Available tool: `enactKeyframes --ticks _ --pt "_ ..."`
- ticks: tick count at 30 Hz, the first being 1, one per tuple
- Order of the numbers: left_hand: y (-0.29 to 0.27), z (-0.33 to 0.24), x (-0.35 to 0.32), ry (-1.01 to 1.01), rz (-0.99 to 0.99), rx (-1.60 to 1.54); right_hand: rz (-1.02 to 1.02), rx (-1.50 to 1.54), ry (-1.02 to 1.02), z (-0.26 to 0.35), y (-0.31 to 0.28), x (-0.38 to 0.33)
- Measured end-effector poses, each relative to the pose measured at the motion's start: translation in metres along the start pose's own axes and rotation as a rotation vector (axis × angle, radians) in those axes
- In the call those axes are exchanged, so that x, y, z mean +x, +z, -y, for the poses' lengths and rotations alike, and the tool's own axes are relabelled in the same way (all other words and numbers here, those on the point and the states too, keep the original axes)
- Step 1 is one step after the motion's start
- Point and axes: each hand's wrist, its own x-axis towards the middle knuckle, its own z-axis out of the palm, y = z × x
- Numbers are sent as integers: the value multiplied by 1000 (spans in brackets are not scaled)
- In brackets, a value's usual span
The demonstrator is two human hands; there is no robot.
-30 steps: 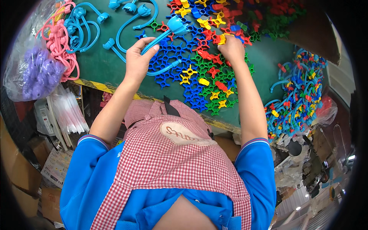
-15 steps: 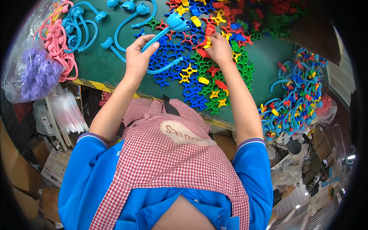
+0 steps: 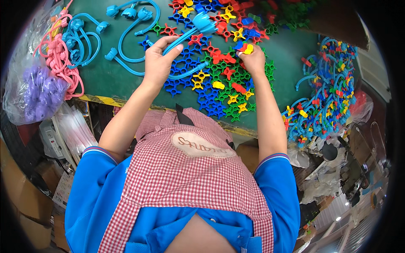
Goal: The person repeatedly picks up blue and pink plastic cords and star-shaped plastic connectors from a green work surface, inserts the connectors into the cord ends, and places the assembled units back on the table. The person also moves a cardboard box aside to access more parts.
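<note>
My left hand (image 3: pixel 159 63) is closed round a light blue plastic cord with a flower-shaped cup (image 3: pixel 205 23) at its upper end. The cord's other end trails to the right below the hand, over blue star-shaped connectors (image 3: pixel 185 69). My right hand (image 3: pixel 254 61) pinches a small yellow plastic piece (image 3: pixel 249 49) between its fingers. A small blue piece (image 3: pixel 240 45) shows right beside it; whether the fingers hold that too, I cannot tell. Under and around this hand lie green ring-shaped connectors (image 3: pixel 249 71) and red pieces (image 3: pixel 223 57).
More blue flower-ended cords (image 3: pixel 144 15) and pink cords (image 3: pixel 59 52) lie at the left, beside a clear bag of purple parts (image 3: pixel 42 86). A big heap of cords with colourful pieces (image 3: pixel 325 97) fills the table's right end. Yellow-striped tape (image 3: pixel 103 100) marks the near edge.
My right hand has drawn back from the red pieces and moved slightly right, now with the yellow piece in its fingers. My left hand has shifted a little right with the blue cord.
</note>
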Motion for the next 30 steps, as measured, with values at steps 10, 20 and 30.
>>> enactKeyframes --ticks 10,20,30 --pt "44 -12 -8 272 54 -22 261 1507 328 21 -27 -93" --pt "45 -16 -38 320 114 -10 442 1648 478 14 -32 -112" --pt "46 -20 -50 409 283 -44 250 416 -207 11 -68 -126"
